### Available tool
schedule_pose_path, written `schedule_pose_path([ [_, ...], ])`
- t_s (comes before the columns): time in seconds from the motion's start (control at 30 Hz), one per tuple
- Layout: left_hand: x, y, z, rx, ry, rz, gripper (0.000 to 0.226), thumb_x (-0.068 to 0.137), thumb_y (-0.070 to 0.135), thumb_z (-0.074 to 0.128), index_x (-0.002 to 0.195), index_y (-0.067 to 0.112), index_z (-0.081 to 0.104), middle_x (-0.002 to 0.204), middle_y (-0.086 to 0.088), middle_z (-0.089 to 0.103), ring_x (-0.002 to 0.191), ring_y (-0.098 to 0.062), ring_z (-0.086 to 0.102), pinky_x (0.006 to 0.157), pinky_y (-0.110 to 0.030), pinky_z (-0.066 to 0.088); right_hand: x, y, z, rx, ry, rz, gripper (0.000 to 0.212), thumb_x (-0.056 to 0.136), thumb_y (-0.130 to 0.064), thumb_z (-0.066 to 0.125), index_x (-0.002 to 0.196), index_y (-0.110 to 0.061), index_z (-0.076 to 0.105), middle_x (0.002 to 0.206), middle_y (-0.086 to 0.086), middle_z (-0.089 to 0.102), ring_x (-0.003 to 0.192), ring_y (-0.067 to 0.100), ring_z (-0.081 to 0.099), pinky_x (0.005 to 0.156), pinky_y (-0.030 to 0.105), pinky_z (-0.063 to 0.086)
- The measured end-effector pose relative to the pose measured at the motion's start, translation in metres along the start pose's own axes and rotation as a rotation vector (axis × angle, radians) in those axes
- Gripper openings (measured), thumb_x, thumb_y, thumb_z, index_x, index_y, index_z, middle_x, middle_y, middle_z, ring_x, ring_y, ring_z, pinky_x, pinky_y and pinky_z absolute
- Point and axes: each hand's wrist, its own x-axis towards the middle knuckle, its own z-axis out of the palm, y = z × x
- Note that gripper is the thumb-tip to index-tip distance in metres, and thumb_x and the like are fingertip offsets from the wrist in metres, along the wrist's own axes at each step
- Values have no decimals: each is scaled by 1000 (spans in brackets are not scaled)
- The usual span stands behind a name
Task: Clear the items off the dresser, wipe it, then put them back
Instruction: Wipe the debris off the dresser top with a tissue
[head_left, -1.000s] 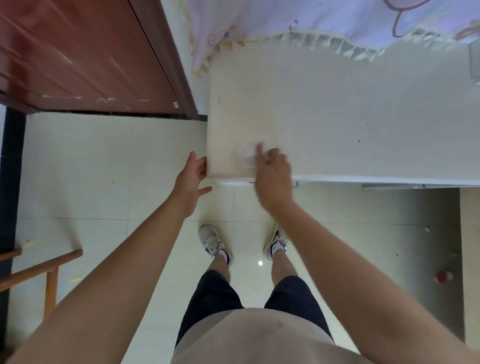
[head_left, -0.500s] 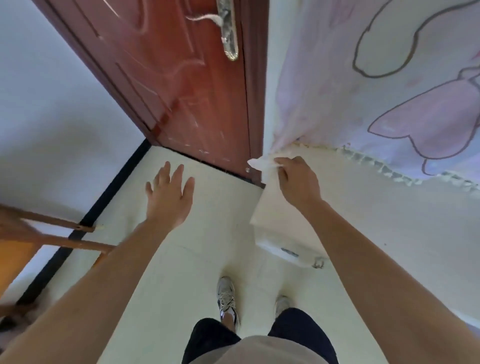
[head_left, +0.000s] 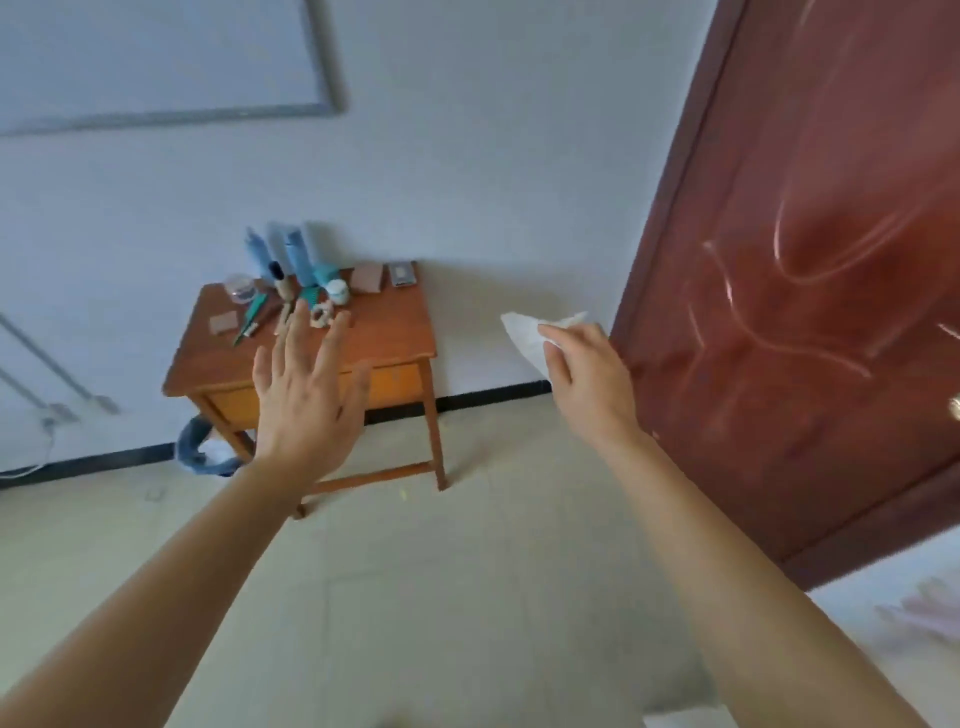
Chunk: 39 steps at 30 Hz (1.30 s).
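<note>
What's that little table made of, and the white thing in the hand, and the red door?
The little table looks like wood: smooth and orange-brown, with slim straight legs. The white thing pinched in the right hand seems to be thin tissue or a wipe, because it creases and folds. The door looks like glossy reddish wood or veneer; light streaks shine on it.

The room is bright with soft, even daylight. The red door (head_left: 810, 291) carries curved streaks of glare. Motion smears everything a little: my left hand (head_left: 306, 405), the bottles (head_left: 296, 254) on the table (head_left: 395, 332). The white tissue (head_left: 524, 332) in my right hand (head_left: 587, 374) looks washed out. Lines bend near the edges.
</note>
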Motion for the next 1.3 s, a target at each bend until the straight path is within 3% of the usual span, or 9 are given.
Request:
schedule_pose_path([
  [0.2,27,-191,-55,26,48,-248,55,101,49,25,151,27,25,161,-10,9,147,-30,11,117,-56,11,94,-172,145,16,-66,-271,29,101,-27,49,125,-23,64,118,-3,56,99,17,60,72,23,44],
  [0.37,67,-299,-97,156,47,-303,63,97,55,13,153,25,20,162,-8,2,149,-25,1,119,-54,5,143,-280,230,44,-91,-399,31,102,-31,46,127,-24,63,118,-2,57,100,18,60,70,22,43],
  [0.47,96,-352,-109,200,92,-298,62,98,55,16,152,25,22,162,-8,4,149,-26,3,119,-53,6,171,-332,275,125,-80,-425,29,101,-30,48,126,-23,64,114,-2,58,97,18,61,68,29,51],
  [0.67,173,-437,-83,170,114,-236,59,99,51,27,151,23,27,162,-10,9,148,-29,9,119,-53,7,235,-374,369,214,-42,-394,28,101,-28,50,125,-23,64,111,-6,57,92,8,59,65,15,46],
  [0.8,249,-493,-59,184,63,-170,59,99,53,24,151,24,25,162,-8,5,149,-27,7,119,-53,6,290,-387,434,252,1,-275,29,101,-29,49,125,-23,63,108,-7,57,88,0,52,64,1,33],
  [1.17,397,-656,-49,177,-41,-49,59,99,53,24,150,23,27,162,-9,7,148,-28,9,118,-53,8,411,-465,574,213,-43,-171,28,102,-25,49,125,-21,64,108,-3,57,87,0,50,67,0,37],
  [1.3,426,-717,-51,157,-59,8,60,99,52,25,151,22,28,162,-10,7,148,-28,10,118,-53,10,431,-499,611,166,-48,-156,28,101,-25,48,124,-20,65,109,-3,58,92,12,59,73,19,46],
])
